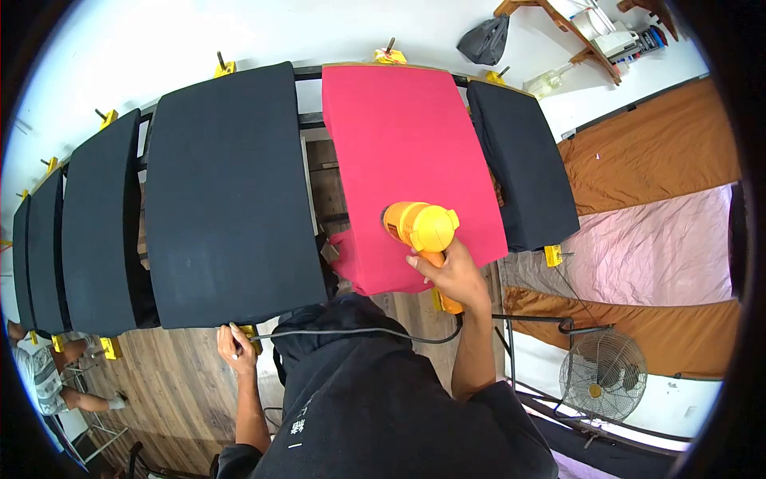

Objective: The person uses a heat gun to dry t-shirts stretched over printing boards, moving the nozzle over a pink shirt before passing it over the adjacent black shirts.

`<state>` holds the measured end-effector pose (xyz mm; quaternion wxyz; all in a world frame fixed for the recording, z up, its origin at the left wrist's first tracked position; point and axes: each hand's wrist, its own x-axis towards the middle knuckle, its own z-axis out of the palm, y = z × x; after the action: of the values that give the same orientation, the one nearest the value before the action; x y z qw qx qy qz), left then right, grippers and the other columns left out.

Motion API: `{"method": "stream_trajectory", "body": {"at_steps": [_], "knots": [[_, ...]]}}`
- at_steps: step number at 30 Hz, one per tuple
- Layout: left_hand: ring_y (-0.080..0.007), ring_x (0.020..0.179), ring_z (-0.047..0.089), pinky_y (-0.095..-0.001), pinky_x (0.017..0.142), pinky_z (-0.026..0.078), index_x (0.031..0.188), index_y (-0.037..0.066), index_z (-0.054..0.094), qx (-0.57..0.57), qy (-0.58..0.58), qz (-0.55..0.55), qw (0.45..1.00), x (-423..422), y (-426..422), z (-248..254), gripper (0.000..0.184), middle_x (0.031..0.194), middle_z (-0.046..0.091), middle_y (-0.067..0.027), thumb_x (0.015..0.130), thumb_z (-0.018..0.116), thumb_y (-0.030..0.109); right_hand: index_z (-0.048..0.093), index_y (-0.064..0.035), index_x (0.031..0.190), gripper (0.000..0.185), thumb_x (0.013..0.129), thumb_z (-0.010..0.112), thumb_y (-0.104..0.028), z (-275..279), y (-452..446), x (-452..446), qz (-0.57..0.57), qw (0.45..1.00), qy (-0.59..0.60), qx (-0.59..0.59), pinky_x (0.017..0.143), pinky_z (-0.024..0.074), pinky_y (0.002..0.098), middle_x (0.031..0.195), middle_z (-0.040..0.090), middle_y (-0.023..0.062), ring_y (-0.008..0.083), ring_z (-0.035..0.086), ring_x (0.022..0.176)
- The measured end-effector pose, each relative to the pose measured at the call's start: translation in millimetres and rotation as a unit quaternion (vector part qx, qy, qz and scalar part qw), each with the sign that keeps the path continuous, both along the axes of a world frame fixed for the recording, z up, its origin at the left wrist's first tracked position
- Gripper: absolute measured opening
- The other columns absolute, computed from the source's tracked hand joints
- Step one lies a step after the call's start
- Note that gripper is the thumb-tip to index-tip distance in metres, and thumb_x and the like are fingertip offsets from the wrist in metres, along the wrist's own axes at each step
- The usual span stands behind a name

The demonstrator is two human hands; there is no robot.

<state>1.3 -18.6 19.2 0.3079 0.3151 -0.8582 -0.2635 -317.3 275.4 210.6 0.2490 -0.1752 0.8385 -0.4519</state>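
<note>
My right hand (456, 275) is wrapped round the handle of a yellow and orange heat gun (421, 226), held over the lower part of a board covered in red cloth (407, 136). A grey cable (359, 330) runs from the gun's handle toward the left. My left hand (237, 348) is closed at the lower edge of a large board covered in black cloth (227, 191), beside a yellow clamp (251, 338); what its fingers hold, if anything, is too small to tell. Loose red cloth (343, 254) hangs at the red board's lower left side.
More black covered boards (100, 223) stand at the left and one (523, 168) at the right. A fan (602, 375) is at the lower right, near brown and pink cloth (654, 247). Another person (49, 375) is at the far left.
</note>
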Motion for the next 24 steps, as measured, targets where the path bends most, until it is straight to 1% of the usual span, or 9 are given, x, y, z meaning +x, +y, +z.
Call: {"method": "stream_trajectory", "body": {"at_steps": [1,4,7,10,13,16,19,22,24], "knots": [[-0.0344,0.06,0.04,-0.0454,0.058,0.032,0.07,-0.002,0.04,-0.001,0.004,0.001,1.0,-1.1,0.1,0.1,0.029,0.065,0.04,-0.0169,0.097,0.05,0.001,0.06,0.0018,0.121,0.044,0.085,0.078,-0.018,1.4,0.8,0.9,0.006,1.0,0.007,0.003,0.087,0.0534,0.0389,0.104,0.072,0.0159,0.0271,0.07,0.098],[-0.0331,0.059,0.039,-0.0451,0.057,0.031,0.069,-0.002,0.04,-0.004,0.013,0.003,1.0,-3.0,0.6,-0.2,0.031,0.064,0.038,-0.0161,0.097,0.051,0.002,0.06,0.0019,0.121,0.045,0.086,0.078,-0.019,0.4,5.4,5.8,-0.012,0.999,-0.047,0.005,0.087,0.0534,0.0395,0.105,0.071,0.0172,0.0286,0.071,0.097],[-0.0288,0.057,0.038,-0.0426,0.054,0.03,0.069,-0.001,0.041,-0.013,0.014,0.012,1.0,-3.1,2.4,0.8,0.033,0.063,0.038,-0.0133,0.097,0.056,0.003,0.061,0.0016,0.121,0.039,0.088,0.077,-0.011,4.9,3.3,11.0,0.0,0.999,0.04,0.017,0.081,0.056,0.0324,0.104,0.071,0.0082,0.0159,0.068,0.093],[-0.0217,0.054,0.038,-0.0379,0.051,0.029,0.069,0.001,0.044,0.02,0.012,0.033,0.999,-2.4,3.1,-2.5,0.033,0.063,0.04,-0.0089,0.096,0.064,0.006,0.06,0.0018,0.122,0.047,0.086,0.078,-0.021,1.5,10.7,12.5,0.005,1.0,-0.022,0.002,0.087,0.0533,0.0404,0.106,0.071,0.018,0.0303,0.071,0.099],[-0.0156,0.052,0.037,-0.0333,0.048,0.03,0.071,0.003,0.048,0.039,0.022,0.051,0.998,-1.9,5.8,-2.9,0.032,0.064,0.043,-0.0055,0.093,0.071,0.008,0.06,0.0017,0.121,0.046,0.086,0.078,-0.022,6.4,7.5,20.4,-0.012,0.999,0.022,0.032,0.088,0.0531,0.0418,0.108,0.071,0.0188,0.0328,0.07,0.103],[-0.0135,0.051,0.038,-0.0311,0.048,0.031,0.073,0.003,0.051,0.039,0.032,0.053,0.997,-3.5,5.3,-4.2,0.029,0.065,0.046,-0.0043,0.091,0.074,0.008,0.06,0.0016,0.122,0.046,0.086,0.078,-0.022,9.1,14.8,24.3,0.018,1.0,-0.011,0.017,0.09,0.0527,0.0432,0.109,0.071,0.0198,0.0356,0.069,0.106],[-0.0136,0.051,0.04,-0.0307,0.048,0.032,0.073,0.004,0.052,0.043,0.025,0.06,0.997,-1.8,5.9,-4.6,0.028,0.065,0.048,-0.0043,0.09,0.073,0.007,0.061,0.0018,0.12,0.044,0.086,0.077,-0.021,6.4,14.0,36.8,-0.018,0.999,0.033,0.01,0.091,0.0525,0.0429,0.11,0.071,0.0197,0.0368,0.069,0.107],[-0.0144,0.051,0.039,-0.0313,0.048,0.032,0.072,0.004,0.051,0.03,0.028,0.059,0.997,-2.5,4.9,-6.2,0.029,0.064,0.047,-0.0044,0.091,0.072,0.007,0.06,0.0017,0.122,0.046,0.086,0.077,-0.021,12.4,16.0,43.6,0.028,0.997,0.057,0.035,0.092,0.0523,0.0427,0.11,0.071,0.019,0.036,0.069,0.108],[-0.0151,0.051,0.038,-0.0318,0.048,0.032,0.071,0.004,0.049,0.014,0.036,0.051,0.998,-2.9,3.5,-7.3,0.03,0.063,0.046,-0.0045,0.091,0.071,0.007,0.06,0.0023,0.123,0.047,0.086,0.08,-0.018,12.5,15.2,51.4,0.005,0.999,0.034,0.027,0.094,0.0509,0.04,0.113,0.069,0.0155,0.0283,0.067,0.108]]}}
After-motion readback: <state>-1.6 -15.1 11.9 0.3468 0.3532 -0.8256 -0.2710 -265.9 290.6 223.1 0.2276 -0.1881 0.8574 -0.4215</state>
